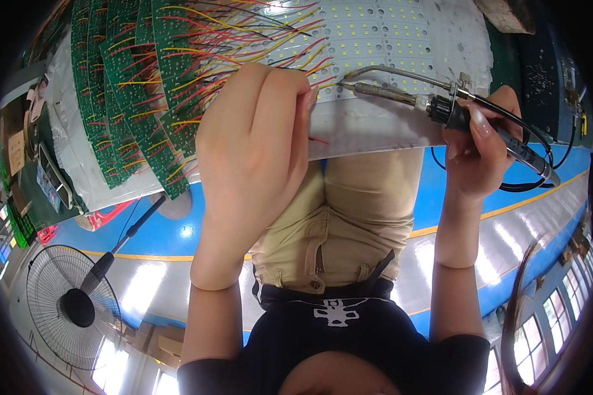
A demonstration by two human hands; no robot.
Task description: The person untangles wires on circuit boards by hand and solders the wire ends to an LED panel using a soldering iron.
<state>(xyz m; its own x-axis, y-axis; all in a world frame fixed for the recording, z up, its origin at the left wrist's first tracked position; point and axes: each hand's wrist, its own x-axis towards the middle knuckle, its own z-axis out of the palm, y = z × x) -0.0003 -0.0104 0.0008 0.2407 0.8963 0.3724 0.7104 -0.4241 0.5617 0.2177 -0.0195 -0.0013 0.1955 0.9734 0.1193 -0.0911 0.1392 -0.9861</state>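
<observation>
From my remote post, I find the right hand clamped around the handle of a soldering iron, fingers and thumb wrapped on the dark grip, much as one holds a pen, apparently so the tip can be steered finely. The iron lies slantwise, its tip pointing left, just beside the left hand's fingers, at the near edge of the white LED boards; whether it touches a board I cannot tell. A thin curved tube runs alongside the iron and ends near its tip, an arrangement that I judge is meant to deliver solder to the point of heat. The left hand is arched palm down, fingers curled and close together; their tips are largely hidden, so I cannot confirm that they are clamped on a wire, though the pose suggests steadying one. Red, yellow and black wires span from the green circuit boards at the left to the LED boards. I note the green strips lie side by side, presumably to keep each set of leads within reach and leave the iron's side unobstructed.
</observation>
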